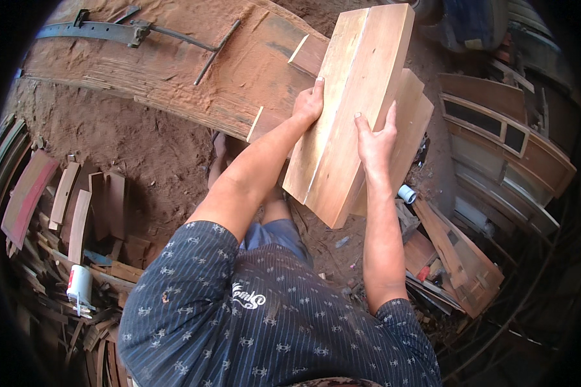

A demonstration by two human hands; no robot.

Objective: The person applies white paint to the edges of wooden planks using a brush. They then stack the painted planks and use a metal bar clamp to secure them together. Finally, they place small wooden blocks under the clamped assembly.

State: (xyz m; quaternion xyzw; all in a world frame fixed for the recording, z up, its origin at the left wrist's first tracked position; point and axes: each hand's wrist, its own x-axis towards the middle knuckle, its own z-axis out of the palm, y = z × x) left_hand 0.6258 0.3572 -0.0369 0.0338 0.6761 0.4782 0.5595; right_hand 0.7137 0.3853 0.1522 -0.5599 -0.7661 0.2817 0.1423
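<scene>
A: Edges and room first?
B: Worktop (193, 84) edge slants down toward the left arm. Two boards (352, 84), edge to edge and tilted, reach past it; lower end shows against dirt floor (158, 138). Floor stretches between worktop and scrap wood (71, 193). Stacked panels (490, 97) at right, well apart from the boards.
A: Fingers?
B: Both hands holding the boards, which sit between them. Left hand (308, 103) grips the left edge, thumb on the top face. Right hand (377, 143) on the right edge, thumb on the face, one finger pointing up.
A: Hard to see?
B: Most fingers hidden behind. Another board (414, 116) partly covered; can't tell if it touches. Clamp (103, 29) runs into the dark rim.
</scene>
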